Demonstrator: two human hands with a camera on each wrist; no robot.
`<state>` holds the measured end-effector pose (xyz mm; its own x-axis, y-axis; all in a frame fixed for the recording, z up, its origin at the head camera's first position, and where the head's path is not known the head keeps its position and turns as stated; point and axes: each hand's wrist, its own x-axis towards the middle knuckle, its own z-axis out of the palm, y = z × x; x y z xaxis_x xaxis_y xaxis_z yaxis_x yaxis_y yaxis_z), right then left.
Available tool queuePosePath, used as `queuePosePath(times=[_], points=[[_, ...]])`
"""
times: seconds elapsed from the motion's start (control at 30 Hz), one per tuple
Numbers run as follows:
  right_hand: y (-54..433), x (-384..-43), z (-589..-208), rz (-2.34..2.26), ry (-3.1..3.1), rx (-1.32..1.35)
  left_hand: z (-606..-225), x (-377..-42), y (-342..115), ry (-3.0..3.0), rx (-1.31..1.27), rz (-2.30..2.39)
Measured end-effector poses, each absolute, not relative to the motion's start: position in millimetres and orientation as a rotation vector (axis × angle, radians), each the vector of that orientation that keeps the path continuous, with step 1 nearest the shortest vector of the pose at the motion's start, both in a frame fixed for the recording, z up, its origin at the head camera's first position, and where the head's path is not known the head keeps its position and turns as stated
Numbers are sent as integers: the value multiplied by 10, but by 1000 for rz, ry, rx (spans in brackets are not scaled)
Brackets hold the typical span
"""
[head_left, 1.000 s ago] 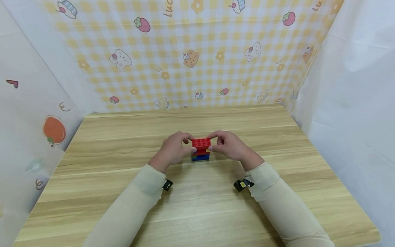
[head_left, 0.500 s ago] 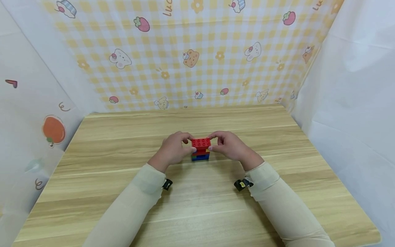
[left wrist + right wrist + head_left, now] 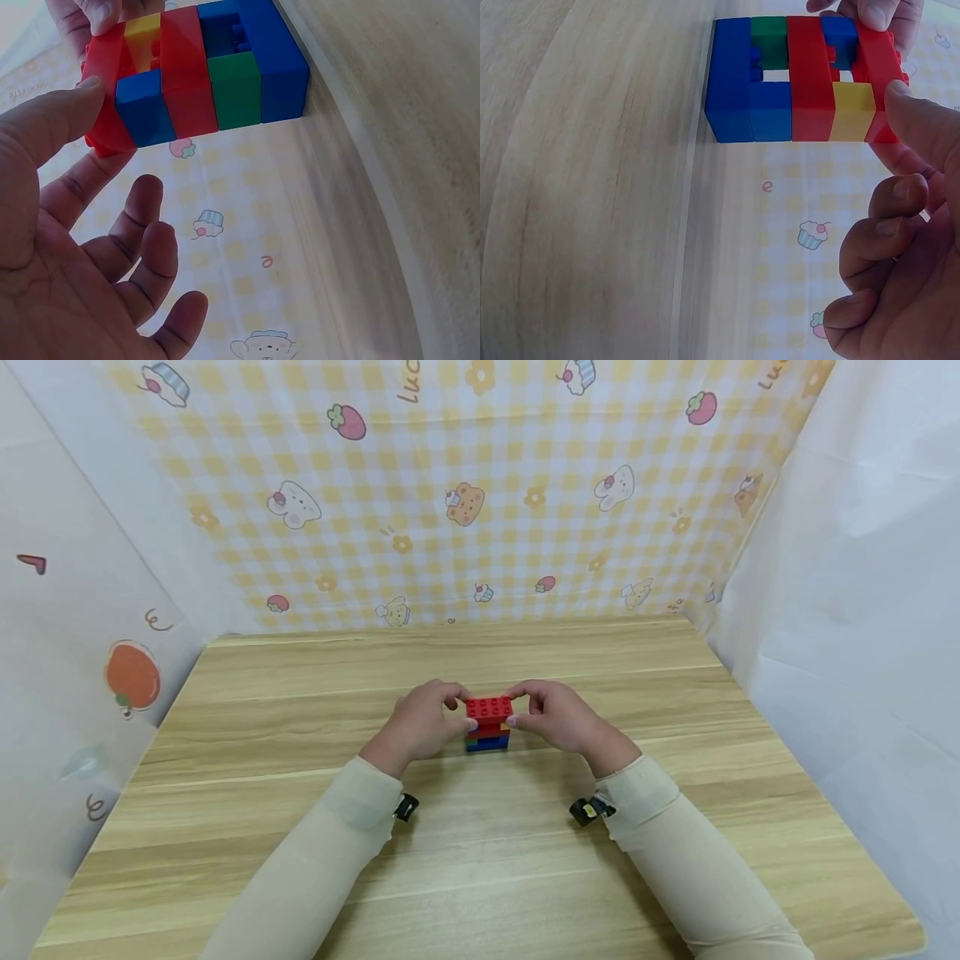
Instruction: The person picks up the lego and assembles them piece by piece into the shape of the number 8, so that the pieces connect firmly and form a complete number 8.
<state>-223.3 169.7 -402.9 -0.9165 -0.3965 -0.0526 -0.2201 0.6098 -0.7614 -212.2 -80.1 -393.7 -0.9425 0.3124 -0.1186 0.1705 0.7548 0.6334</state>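
A small tower of toy building bricks stands upright on the wooden table. Its top is a long red brick (image 3: 489,707) with studs showing. My left hand (image 3: 429,720) pinches that brick's left end between thumb and index finger; my right hand (image 3: 558,718) pinches the right end likewise. Below it sit a small blue brick (image 3: 145,109) on the left and a yellow brick (image 3: 853,111) on the right. Another long red brick (image 3: 811,90) comes under these, then a green brick (image 3: 234,90) and a small blue brick (image 3: 770,112), over a long blue brick (image 3: 731,82).
The wood-grain table (image 3: 465,868) extends around the tower. Behind it hangs a yellow checked cloth (image 3: 525,510) with cartoon prints. White sheets (image 3: 862,610) close off the sides. A black strap device (image 3: 406,807) shows at each wrist.
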Motion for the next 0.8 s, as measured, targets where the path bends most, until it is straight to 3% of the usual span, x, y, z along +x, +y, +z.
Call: queuePosePath(times=[0.8], points=[[1657, -2258, -3969, -1118, 2674, -504, -3866, -2241, -836, 2670, 301, 956]])
